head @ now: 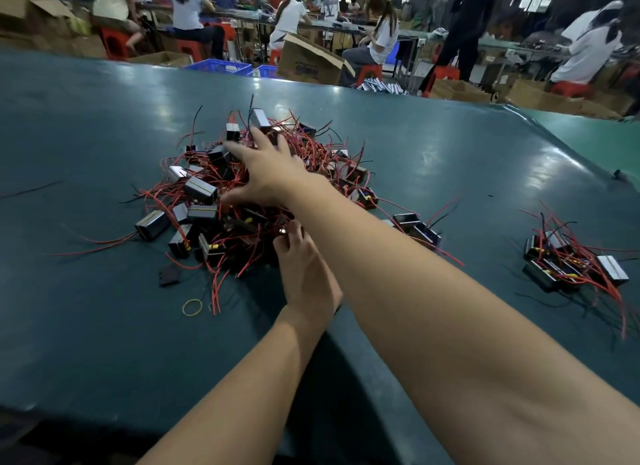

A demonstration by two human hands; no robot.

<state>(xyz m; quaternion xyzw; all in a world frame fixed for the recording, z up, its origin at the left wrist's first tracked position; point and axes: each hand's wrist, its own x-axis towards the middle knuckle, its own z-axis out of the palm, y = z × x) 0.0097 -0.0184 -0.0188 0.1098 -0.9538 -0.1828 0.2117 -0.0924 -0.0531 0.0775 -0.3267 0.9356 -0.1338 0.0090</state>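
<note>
Battery pile point(201, 189) lies beneath spread right hand point(267, 177).

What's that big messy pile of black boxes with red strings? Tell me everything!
The pile is a loose heap of small shiny black blocks, some with a yellow stripe, trailing thin red and black wires that tangle and poke out all round. It lies mid-way across the dark green table. The right hand spreads open on top; the left hand reaches its near edge.
</note>
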